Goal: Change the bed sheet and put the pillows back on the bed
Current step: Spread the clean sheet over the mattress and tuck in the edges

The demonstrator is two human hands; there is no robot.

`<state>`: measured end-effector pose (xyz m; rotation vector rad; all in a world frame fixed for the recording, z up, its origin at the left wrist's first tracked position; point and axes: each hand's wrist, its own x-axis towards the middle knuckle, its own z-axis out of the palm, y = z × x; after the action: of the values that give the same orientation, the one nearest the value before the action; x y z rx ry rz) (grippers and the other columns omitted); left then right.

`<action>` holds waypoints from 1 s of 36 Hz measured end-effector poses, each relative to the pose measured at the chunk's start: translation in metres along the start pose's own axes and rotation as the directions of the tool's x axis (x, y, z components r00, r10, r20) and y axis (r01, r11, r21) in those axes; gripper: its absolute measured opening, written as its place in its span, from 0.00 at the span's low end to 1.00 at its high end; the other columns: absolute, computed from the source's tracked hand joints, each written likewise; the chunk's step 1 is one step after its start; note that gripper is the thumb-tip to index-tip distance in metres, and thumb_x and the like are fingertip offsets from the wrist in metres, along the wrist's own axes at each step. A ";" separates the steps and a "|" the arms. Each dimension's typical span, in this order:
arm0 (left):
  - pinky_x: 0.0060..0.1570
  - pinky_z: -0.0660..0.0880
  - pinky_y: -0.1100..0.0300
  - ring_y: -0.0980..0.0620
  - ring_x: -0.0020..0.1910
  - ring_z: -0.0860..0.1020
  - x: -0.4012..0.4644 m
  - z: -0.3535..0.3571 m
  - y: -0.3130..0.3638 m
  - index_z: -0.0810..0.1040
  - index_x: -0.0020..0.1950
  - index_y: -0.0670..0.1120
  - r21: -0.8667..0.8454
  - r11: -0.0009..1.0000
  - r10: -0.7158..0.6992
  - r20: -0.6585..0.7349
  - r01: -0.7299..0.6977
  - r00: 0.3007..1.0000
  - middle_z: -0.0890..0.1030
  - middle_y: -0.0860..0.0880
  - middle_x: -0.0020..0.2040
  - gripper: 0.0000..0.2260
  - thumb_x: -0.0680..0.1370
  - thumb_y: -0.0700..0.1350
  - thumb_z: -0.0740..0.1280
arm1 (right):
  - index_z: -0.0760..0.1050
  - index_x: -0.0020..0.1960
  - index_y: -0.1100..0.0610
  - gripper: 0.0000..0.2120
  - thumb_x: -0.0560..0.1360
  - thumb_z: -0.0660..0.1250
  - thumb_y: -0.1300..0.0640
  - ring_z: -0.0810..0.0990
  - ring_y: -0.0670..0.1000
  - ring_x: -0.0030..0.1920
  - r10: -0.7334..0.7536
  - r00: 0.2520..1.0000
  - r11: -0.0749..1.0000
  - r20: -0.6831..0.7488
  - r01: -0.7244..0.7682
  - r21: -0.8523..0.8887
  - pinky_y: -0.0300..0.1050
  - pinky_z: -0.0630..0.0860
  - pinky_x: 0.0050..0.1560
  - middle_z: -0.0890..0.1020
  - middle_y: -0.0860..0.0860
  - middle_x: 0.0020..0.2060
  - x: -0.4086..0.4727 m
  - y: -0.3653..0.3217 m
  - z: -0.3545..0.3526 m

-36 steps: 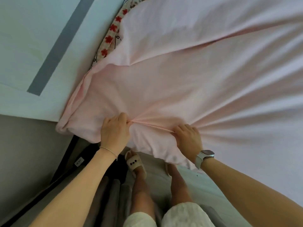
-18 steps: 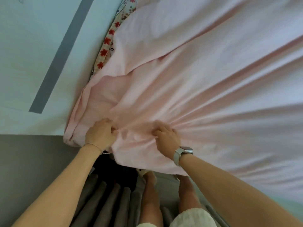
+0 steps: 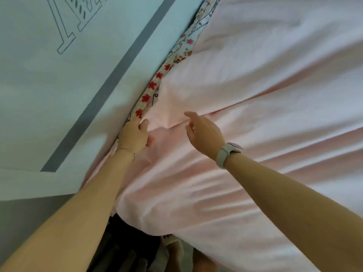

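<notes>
Pale wall (image 3: 59, 91) tight against bed's left edge. Pink bed sheet (image 3: 255, 95) draped over floral mattress cover (image 3: 151, 88). Left hand (image 3: 134, 134) gripping sheet at that edge; right hand (image 3: 204, 130) loose, holding nothing. Best tucked deep, then smoothed towards corner

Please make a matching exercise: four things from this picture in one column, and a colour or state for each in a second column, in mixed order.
1. pink sheet
2. flowered fabric
3. left hand
4. right hand

A. wears a watch at the wrist, fingers loose above the sheet
B. red blossoms, strip along the wall
C. wrinkled, covers the bed
D. at the bed edge by the wall

Pairs: 1-C, 2-B, 3-D, 4-A
</notes>
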<state>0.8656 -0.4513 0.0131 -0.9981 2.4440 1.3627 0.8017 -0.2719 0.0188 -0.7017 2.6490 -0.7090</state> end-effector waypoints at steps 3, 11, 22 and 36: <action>0.46 0.78 0.49 0.43 0.44 0.81 -0.002 -0.014 0.008 0.71 0.45 0.46 -0.296 0.954 0.004 -0.127 -0.041 0.992 0.80 0.41 0.48 0.09 0.82 0.45 0.55 | 0.44 0.77 0.50 0.34 0.78 0.61 0.54 0.77 0.56 0.43 -0.139 0.984 0.986 0.110 0.148 -0.078 0.52 0.77 0.43 0.79 0.54 0.48 0.044 -0.016 -0.008; 0.52 0.66 0.65 0.55 0.53 0.70 -0.020 -0.036 0.018 0.64 0.70 0.46 0.132 0.946 0.321 -0.240 -0.297 0.916 0.73 0.51 0.57 0.17 0.81 0.46 0.57 | 0.69 0.55 0.62 0.10 0.80 0.55 0.56 0.76 0.61 0.46 -0.226 0.973 0.974 -0.046 0.226 -0.010 0.47 0.63 0.39 0.79 0.59 0.46 0.125 -0.053 0.000; 0.74 0.50 0.48 0.48 0.76 0.44 0.012 0.019 -0.041 0.39 0.76 0.57 0.514 0.830 0.167 0.145 -0.219 0.975 0.42 0.49 0.78 0.32 0.78 0.58 0.55 | 0.60 0.70 0.58 0.24 0.78 0.54 0.48 0.65 0.59 0.69 -0.135 0.862 0.925 0.489 0.287 -0.250 0.52 0.59 0.65 0.68 0.55 0.69 0.150 -0.026 0.050; 0.67 0.65 0.52 0.49 0.64 0.71 -0.051 0.004 -0.079 0.70 0.69 0.46 0.044 0.981 -0.171 -0.274 0.190 0.946 0.73 0.48 0.65 0.19 0.79 0.50 0.61 | 0.78 0.50 0.61 0.15 0.73 0.56 0.56 0.77 0.61 0.43 -0.403 0.910 0.913 0.095 0.408 -0.030 0.48 0.71 0.41 0.81 0.57 0.44 0.051 0.026 0.023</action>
<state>0.9534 -0.4521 -0.0214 -1.4337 2.4874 1.1392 0.7588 -0.2881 -0.0223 -1.2921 2.4694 -0.6968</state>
